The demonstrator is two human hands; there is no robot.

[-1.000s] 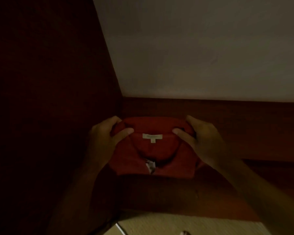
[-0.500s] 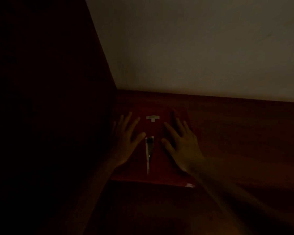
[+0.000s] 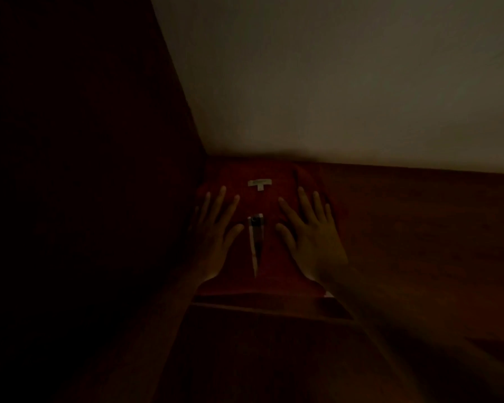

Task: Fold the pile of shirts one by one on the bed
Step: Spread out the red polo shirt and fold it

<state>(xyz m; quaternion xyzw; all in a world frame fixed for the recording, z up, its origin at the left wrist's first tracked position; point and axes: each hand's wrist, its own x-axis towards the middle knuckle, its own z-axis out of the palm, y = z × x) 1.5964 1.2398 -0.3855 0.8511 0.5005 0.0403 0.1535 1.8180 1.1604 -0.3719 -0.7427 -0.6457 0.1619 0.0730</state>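
Note:
A folded red polo shirt (image 3: 269, 205) lies flat in the back left corner of a dark wooden shelf (image 3: 405, 228). Its white neck label (image 3: 259, 183) faces up, and the pale placket (image 3: 255, 242) runs down its middle. My left hand (image 3: 216, 228) lies flat on the shirt's left half with fingers spread and straight. On the right half my right hand (image 3: 312, 231) rests the same way, fingers straight. The scene is very dim.
A dark wooden side panel (image 3: 99, 199) rises directly left of the shirt. A pale back wall (image 3: 346, 82) stands behind it. The shelf's surface continues to the right, and its front edge (image 3: 274, 311) runs just below the shirt.
A second ago both hands gripped the shirt by its collar. The shirt now lies on the shelf in the corner, and both hands have opened and lie flat on it.

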